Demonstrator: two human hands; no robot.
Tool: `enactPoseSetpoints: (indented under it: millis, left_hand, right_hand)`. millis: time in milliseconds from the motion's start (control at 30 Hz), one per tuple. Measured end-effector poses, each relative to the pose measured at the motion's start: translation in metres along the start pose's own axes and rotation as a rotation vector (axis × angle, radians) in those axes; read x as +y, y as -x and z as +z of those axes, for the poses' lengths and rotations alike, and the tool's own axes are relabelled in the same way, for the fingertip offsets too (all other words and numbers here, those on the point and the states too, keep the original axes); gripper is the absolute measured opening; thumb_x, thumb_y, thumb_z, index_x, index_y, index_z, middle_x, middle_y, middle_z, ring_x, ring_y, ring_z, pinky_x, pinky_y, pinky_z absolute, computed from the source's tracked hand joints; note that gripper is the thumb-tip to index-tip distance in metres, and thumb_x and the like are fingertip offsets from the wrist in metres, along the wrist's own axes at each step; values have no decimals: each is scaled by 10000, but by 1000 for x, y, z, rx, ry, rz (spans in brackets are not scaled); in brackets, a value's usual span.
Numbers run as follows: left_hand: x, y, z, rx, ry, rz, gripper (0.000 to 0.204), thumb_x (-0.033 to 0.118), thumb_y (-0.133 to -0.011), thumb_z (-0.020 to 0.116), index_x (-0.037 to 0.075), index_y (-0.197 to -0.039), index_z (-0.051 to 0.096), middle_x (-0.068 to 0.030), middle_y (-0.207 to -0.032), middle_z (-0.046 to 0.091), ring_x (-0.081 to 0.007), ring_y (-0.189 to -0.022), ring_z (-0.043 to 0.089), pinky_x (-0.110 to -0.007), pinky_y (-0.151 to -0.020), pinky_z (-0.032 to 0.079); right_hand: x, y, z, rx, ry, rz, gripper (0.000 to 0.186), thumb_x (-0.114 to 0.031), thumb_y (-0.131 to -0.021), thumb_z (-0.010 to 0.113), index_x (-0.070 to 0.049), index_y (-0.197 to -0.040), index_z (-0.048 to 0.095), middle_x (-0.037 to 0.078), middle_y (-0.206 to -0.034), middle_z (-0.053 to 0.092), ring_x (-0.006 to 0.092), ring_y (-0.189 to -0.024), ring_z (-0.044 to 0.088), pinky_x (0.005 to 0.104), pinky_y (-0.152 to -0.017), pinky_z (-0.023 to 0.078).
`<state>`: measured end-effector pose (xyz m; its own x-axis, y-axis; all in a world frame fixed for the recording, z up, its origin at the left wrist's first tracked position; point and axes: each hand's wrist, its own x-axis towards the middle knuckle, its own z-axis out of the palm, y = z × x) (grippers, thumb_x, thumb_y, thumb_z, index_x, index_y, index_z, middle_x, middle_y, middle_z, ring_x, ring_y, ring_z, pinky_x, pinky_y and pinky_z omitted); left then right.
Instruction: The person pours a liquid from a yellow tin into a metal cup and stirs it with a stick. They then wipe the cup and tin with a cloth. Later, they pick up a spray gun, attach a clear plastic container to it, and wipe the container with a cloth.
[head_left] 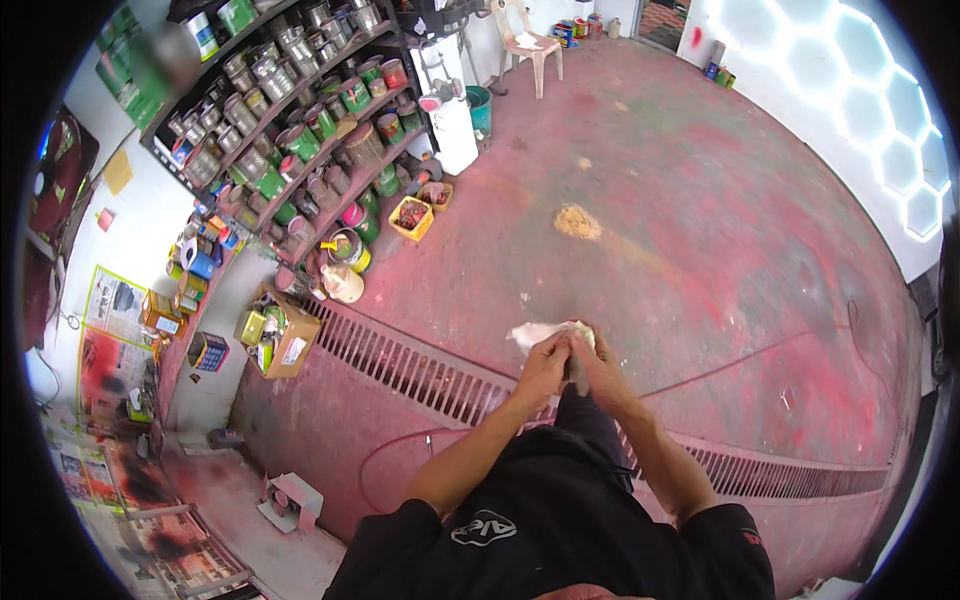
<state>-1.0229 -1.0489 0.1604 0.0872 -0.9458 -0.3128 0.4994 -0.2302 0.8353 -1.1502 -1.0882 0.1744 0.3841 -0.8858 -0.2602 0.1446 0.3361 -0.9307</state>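
Both hands are together in front of my body, over the paint-stained floor. My left hand (543,370) is closed on a crumpled white cloth (530,334), whose loose end sticks out to the left past the fingers. Against it, my right hand (606,378) is closed as well, its fingers gripping the other side of the bunched cloth. A greyish piece hangs down between the two palms; whether it belongs to the same cloth I cannot tell. The fingers overlap and hide most of what lies between them.
Shelves of paint cans (300,140) stand at the left. By their foot are a yellow crate (411,218), a plastic jug (343,284) and a cardboard box (290,340). A floor grate (400,366) crosses beneath me. A thin hose (740,366) lies at the right.
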Motion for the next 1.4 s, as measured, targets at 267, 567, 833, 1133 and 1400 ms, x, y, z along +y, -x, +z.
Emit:
enactPoseSetpoints:
  millis: [267,567,833,1133,1400]
  left_hand:
    - [86,-239,55,-348,-230,-60,729,527,-1157,288,-6,-1654,289,-78,-1652,399,-207,-1526,374,-362,-1269,269]
    - [199,-425,55,-250,-251,46,540,432,-1133,501,-37,-1353,655,-122,-1225,738,-180,-1080,718,-339,-970,560]
    - [297,-633,-39,152,-132,53,444,396,-1102,578,15,-1300,692,-125,-1167,759,-178,-984,733,-325,-905,574]
    - [425,-867,-125,408,-163,256,415,388,-1086,625,-2,-1207,702,-75,-1050,744,-142,-909,697,-288,-830,549]
    - [478,-942,-179,655,-291,387,369,288,-1088,619,-44,-1235,687,-79,-1015,740,-156,-889,683,-307,-843,554]
  right_hand:
    - [-111,-259,-69,244,21,147,500,-536,-1096,504,-115,-881,667,-33,-692,575,93,-569,512,279,-493,370]
    - [-242,-447,-173,246,-368,56,345,-457,-1049,639,-112,-1052,639,56,-922,724,181,-745,697,313,-622,553]
    - [-289,-649,-180,468,-56,-138,235,-251,-1028,732,-57,-1147,674,6,-988,671,118,-793,656,285,-714,563]
    - [-430,-998,-37,-4,881,-419,278,-250,-1028,708,4,-1140,730,163,-1010,757,241,-913,720,376,-799,543]
    - [-554,-1300,171,-503,1244,-1179,257,-154,-886,741,-100,-1137,759,110,-1134,737,367,-1048,696,477,-911,570]
